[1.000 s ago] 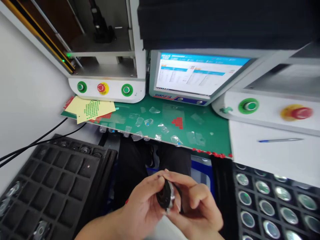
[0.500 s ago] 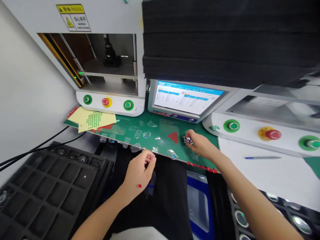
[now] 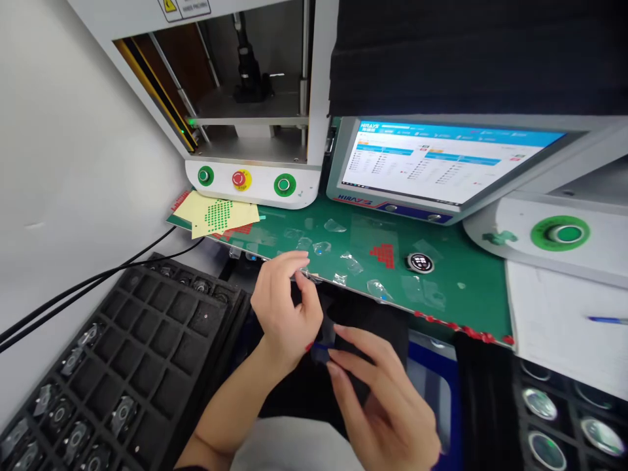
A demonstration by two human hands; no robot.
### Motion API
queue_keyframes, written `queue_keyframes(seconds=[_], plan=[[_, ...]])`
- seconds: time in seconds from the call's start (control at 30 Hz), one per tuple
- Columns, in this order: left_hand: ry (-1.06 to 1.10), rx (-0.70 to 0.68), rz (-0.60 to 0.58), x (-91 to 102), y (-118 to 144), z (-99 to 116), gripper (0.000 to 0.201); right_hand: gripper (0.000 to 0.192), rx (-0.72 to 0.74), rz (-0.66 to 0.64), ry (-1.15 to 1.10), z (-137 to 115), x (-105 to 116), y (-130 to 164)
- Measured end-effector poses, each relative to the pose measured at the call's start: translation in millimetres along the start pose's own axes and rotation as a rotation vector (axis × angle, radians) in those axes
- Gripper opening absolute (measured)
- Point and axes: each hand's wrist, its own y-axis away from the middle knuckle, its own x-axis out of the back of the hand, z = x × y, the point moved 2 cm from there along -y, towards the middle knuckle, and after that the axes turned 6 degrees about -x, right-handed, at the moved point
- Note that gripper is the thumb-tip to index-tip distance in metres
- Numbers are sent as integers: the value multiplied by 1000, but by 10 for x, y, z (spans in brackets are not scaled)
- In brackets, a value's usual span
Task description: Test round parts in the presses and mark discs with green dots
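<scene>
Holds left hand (image 3: 287, 307) near worktop (image 3: 475, 301) edge, fingers nearly meeting; right hand (image 3: 387, 392) fingers slightly parted, below worktop, near red dot (image 3: 309, 347). Cannot confirm any grip. Probably light, flexible; pinch by edge.

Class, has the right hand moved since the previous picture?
Yes: the right hand moved from beside the red patch on the green mat, down the view, past the mat's front edge.
</scene>
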Motion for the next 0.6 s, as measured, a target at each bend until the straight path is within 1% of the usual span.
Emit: queue_keyframes(seconds=[0.1, 0.2, 0.37, 0.53, 0.6], plan=[[-2, -57, 42, 40, -11, 32, 26, 20, -28, 62, -3, -20, -128, 53], [7, -75, 68, 55, 0, 51, 27, 22, -37, 111, -5, -30, -181, 59], [-25, -75, 66, 54, 21, 50, 26, 25, -36, 105, -7, -48, -187, 76], [-21, -64, 50, 64, 19, 36, 25, 19, -113, 74, -86, 43, -204, 95], [-23, -73, 40, 42, 16, 26, 25, 16, -108, 54, -84, 55, -210, 74]])
